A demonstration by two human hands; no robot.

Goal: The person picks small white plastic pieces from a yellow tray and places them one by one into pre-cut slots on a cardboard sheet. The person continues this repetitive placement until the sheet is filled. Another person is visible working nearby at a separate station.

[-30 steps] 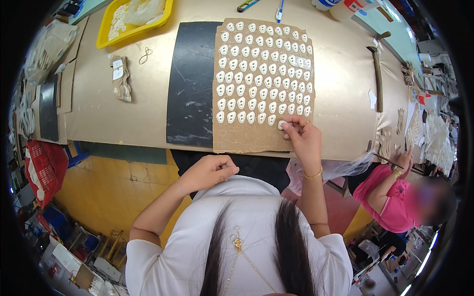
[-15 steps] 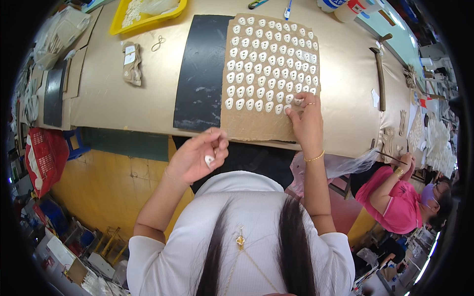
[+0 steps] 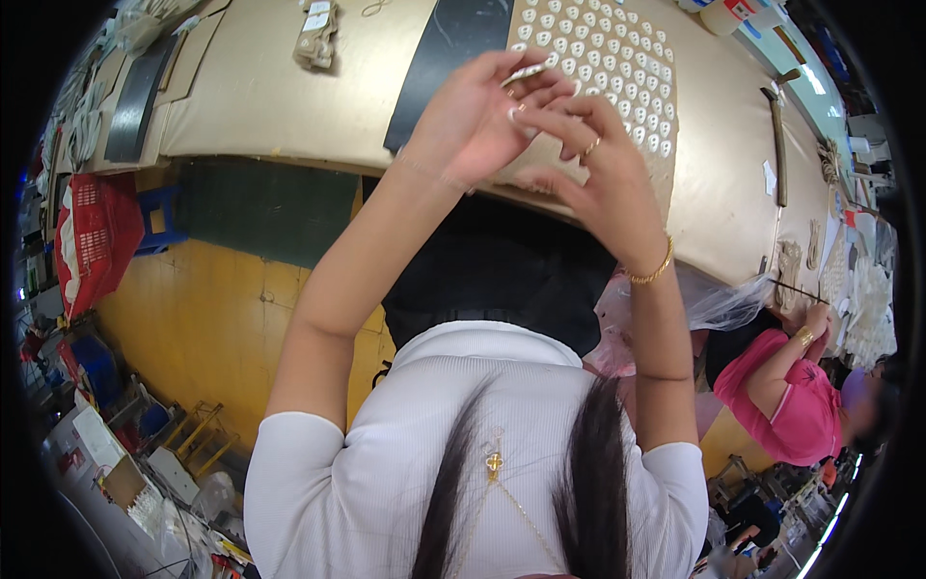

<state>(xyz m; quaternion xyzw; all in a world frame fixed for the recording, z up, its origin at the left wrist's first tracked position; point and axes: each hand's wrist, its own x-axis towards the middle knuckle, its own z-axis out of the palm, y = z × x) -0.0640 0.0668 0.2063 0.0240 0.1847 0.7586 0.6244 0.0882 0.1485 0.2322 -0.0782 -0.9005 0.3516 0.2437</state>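
Observation:
My left hand (image 3: 473, 121) is raised over the table's near edge, palm up and fingers bent. A small whitish piece (image 3: 524, 74) shows almost edge-on between its fingers. Close against it, my right hand (image 3: 608, 169) has its index fingertip at the left hand's fingers and its thumb held apart. The white spot at that fingertip may be a nail; I cannot tell. Beyond both hands lies a brown cardboard sheet (image 3: 657, 167) with rows of white, rounded-triangular pieces (image 3: 597, 41), each with dark holes. My hands hide its near left part.
Left of the cardboard is a black board (image 3: 439, 72). A tan bundle with a white label (image 3: 316, 37) lies farther left. A hammer (image 3: 777, 145) is at the right. A person in pink (image 3: 781, 396) works at far right. A red basket (image 3: 96, 241) stands left.
The view has shifted, so the table sits higher in the picture. My right hand has left the cardboard and come together with my left hand, which has risen toward the sheet.

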